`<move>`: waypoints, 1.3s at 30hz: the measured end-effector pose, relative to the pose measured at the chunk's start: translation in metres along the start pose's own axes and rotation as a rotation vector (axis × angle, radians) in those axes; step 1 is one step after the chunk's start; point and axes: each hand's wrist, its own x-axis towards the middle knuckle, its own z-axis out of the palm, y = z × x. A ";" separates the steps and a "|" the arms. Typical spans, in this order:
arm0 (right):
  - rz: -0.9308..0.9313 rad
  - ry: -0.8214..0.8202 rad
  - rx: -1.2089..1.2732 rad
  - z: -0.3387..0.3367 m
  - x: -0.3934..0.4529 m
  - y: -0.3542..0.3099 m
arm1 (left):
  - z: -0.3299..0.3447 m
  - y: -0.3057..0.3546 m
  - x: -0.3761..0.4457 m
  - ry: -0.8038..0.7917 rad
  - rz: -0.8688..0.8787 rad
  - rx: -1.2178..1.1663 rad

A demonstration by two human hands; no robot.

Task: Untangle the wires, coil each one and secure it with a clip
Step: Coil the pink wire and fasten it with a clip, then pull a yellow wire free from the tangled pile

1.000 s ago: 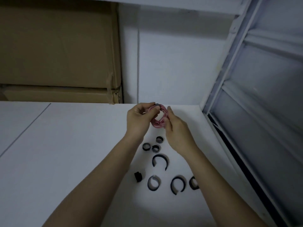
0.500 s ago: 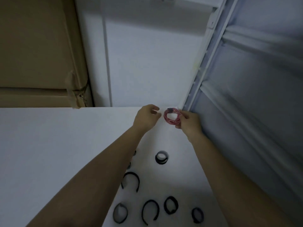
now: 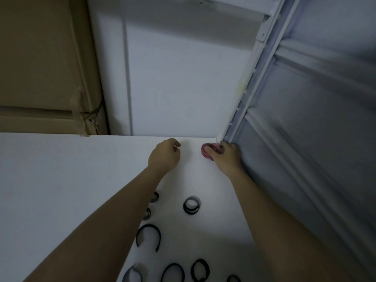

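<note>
The red wire coil point(image 3: 207, 152) sat at the far right corner of the white surface point(image 3: 61, 169), close against the grey panelled wall point(image 3: 315, 119), with your right hand point(image 3: 227, 157) on it, fingers curled round its near side. Your left hand point(image 3: 165, 156) hovered just beside it, apart from the coil, fingers loosely curled and holding nothing. Nearer you, black clips point(image 3: 191, 205) lay scattered on the surface, some closed rings, some open arcs. A cardboard box point(image 3: 40, 68) stood at the far left. No writing was legible anywhere.
</note>
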 end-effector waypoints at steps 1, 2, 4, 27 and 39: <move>-0.003 -0.044 -0.069 -0.004 -0.003 -0.002 | -0.001 0.002 -0.001 0.005 0.004 0.004; 0.004 -0.088 -0.138 -0.007 -0.005 -0.003 | -0.002 0.004 -0.004 0.014 0.011 0.007; 0.029 -0.149 -0.230 -0.012 -0.009 -0.007 | -0.007 0.009 -0.010 0.032 0.018 0.014; -1.054 -0.510 -0.069 0.151 -0.265 -0.309 | -0.330 -0.201 -0.287 0.688 -0.467 0.679; -1.089 -0.575 0.098 0.281 -0.427 -0.521 | -0.536 -0.337 -0.410 0.782 -0.646 0.734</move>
